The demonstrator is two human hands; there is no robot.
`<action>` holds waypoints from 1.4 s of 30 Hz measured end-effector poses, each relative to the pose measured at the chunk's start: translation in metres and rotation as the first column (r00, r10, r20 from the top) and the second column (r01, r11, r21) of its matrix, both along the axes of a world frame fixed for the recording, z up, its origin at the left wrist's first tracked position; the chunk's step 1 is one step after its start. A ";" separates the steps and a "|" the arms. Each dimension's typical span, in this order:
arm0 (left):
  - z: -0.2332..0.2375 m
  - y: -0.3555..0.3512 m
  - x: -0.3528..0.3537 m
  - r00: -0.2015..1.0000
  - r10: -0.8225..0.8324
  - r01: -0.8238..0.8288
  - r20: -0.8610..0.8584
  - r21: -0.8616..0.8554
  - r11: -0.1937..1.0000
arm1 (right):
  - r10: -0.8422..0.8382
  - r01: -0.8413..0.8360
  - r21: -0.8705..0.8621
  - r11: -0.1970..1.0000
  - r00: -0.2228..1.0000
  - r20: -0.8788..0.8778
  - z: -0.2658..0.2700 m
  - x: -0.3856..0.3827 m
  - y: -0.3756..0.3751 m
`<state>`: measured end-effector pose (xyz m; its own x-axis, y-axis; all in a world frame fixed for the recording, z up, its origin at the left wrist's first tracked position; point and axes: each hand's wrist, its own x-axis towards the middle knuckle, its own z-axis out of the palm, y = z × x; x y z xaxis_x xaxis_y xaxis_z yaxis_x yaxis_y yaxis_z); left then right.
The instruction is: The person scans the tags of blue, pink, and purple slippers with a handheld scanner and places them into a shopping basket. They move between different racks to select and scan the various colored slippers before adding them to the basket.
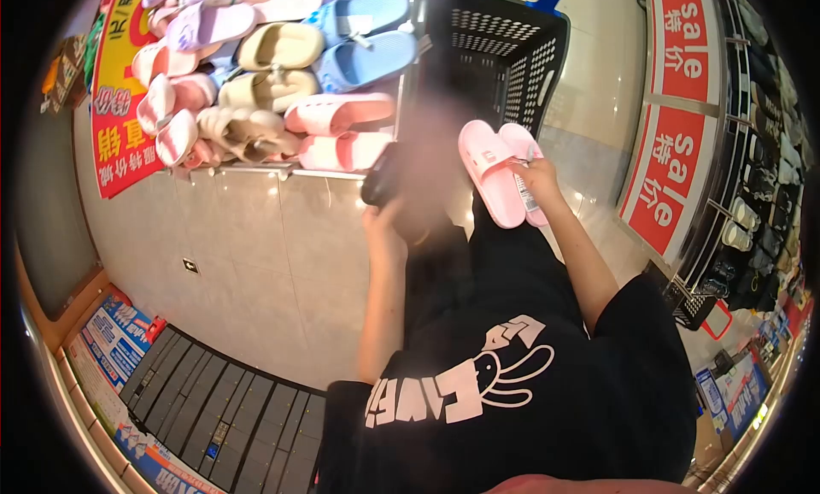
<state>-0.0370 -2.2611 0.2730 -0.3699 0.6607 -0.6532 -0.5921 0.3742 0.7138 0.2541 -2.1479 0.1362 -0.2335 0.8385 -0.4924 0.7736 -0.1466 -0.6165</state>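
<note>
My right hand is closed on a pair of pink slippers, which hang beside each other over my legs, with a tag between them. My left hand is closed around a dark object near the edge of the display; blur hides most of its shape. Just beyond that hand, pink slippers lie on the display, with beige slippers and blue slippers farther up.
A black shopping basket with blue handles stands ahead of the pink pair. Red sale signs front a shoe rack at the right. A dark slatted platform lies at the lower left. A blurred dark band crosses the centre.
</note>
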 end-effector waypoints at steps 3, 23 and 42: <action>-0.008 0.032 0.028 0.968 0.251 -0.252 0.016 0.028 0.967 | 0.202 -0.190 -0.093 0.977 0.968 0.150 -0.034 0.006 0.023; -0.057 0.043 0.009 0.834 -0.111 0.050 -0.540 -0.126 0.991 | 0.282 -0.270 -0.086 0.959 0.891 0.355 -0.242 -0.052 0.141; -0.052 -0.005 0.001 0.895 0.434 -0.436 -0.102 -0.405 0.804 | 0.331 -0.100 -0.416 0.904 0.778 0.533 -0.356 -0.090 0.185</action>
